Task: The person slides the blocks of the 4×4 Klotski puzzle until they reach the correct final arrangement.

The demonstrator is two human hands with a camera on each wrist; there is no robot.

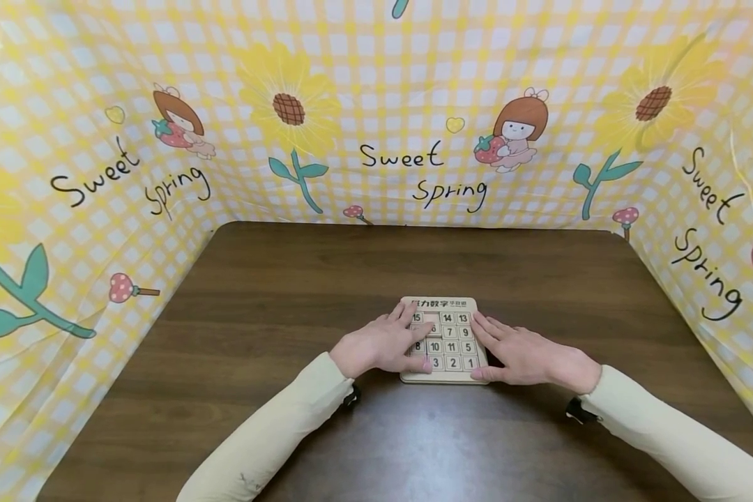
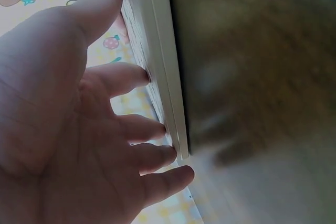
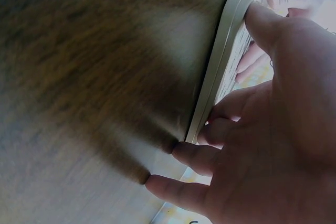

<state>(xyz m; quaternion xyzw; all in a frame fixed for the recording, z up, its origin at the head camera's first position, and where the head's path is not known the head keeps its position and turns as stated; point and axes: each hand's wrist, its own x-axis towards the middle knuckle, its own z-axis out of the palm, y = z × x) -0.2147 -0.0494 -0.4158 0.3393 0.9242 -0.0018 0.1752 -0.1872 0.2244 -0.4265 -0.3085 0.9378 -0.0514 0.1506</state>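
A pale number slide puzzle (image 1: 445, 378) lies flat on the table, its square tiles marked with black numbers. One pinkish gap shows in the top row, between tiles 15 and 14. My left hand (image 1: 385, 343) lies over the puzzle's left side and hides some tiles. Its index fingertip touches the 6 tile (image 1: 434, 330) just below the gap, and the thumb rests on the bottom row. Along the right edge, my right hand (image 1: 521, 355) touches the frame with fingers extended; its thumb is at the lower right corner. In the right wrist view, two fingertips (image 3: 181, 148) reach down to the tabletop.
The brown wooden table (image 1: 276, 279) extends around the puzzle. Behind it and at both sides hangs a yellow checked cloth (image 1: 401, 84) printed with flowers and lettering. Dark bands (image 1: 582, 411) sit at both wrists, by the cream sleeves.
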